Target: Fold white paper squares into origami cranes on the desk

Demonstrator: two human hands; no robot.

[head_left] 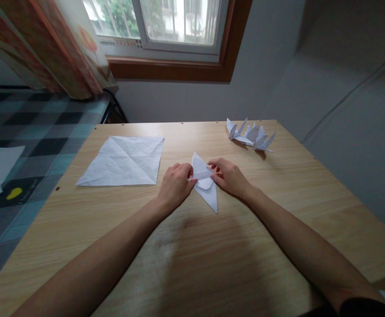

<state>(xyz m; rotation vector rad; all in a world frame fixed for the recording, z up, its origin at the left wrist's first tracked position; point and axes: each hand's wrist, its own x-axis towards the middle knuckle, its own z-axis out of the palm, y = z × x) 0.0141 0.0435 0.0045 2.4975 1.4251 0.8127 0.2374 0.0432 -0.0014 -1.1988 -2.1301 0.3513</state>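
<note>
A folded sheet of white paper (206, 193) lies low over the middle of the wooden table, one point facing away and a longer point toward me. My left hand (176, 182) pinches its left edge between thumb and curled fingers. On the opposite side, my right hand (228, 176) grips the right edge, thumb at the lower flap and index finger above. A small folded flap shows between the two thumbs. The fingertips partly cover both side edges of the paper.
A creased, unfolded white sheet (126, 160) lies at the left on the table (120, 246). Several folded paper cranes (252, 135) stand at the back right. A checkered bed (43, 119) is beside the table, with white paper (2, 169) on it. Behind are a window and curtain.
</note>
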